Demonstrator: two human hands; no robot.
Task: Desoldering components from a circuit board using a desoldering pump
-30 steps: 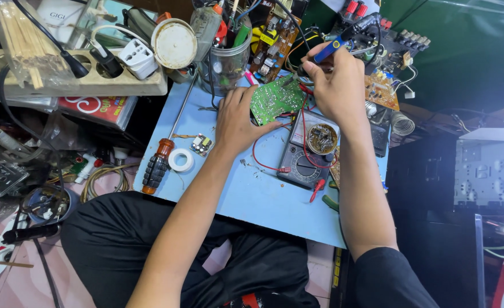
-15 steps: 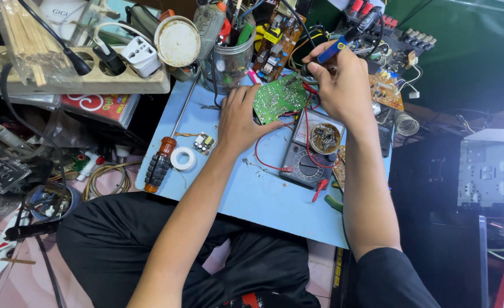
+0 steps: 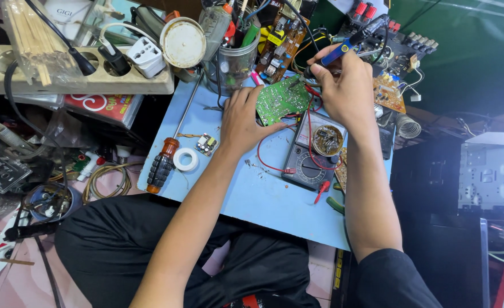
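Sitting cross-legged at a low blue desk (image 3: 246,199), crowded along its far edge. Beige power strip (image 3: 64,80) off to the far left, white adapter (image 3: 146,56) plugged in. Grey multimeter (image 3: 312,157) lying flat right of centre, red lead (image 3: 272,165) looping across the desk from it; small round tin (image 3: 327,140) of dark residue resting on its face. Clear jar (image 3: 236,60) crammed with tools at the back. Orange-handled screwdriver (image 3: 163,162) lying at the left edge, white tape roll (image 3: 186,159) just beside it, tiny board (image 3: 207,144) next to that.

Left hand (image 3: 243,120) spread flat, fingers pinning the green circuit board (image 3: 280,98) at its near edge, board tilted slightly off the desk. Right hand (image 3: 346,85) closed around a blue-handled soldering iron (image 3: 343,50) in a pen grip, tip angled down toward the board's far right corner; contact point hidden by the knuckles, so cannot tell whether touching.

Likely risks from here: left fingertips close to a hot tip, so a slip of the iron across the board could burn them. Board held only by finger pressure and not lying flat, so could pivot or skid under a push. Red lead running right under the working area, near enough for the tip to scorch its insulation. Loose solder bits on the desk near the wrist could bridge tracks if the board drops onto them.
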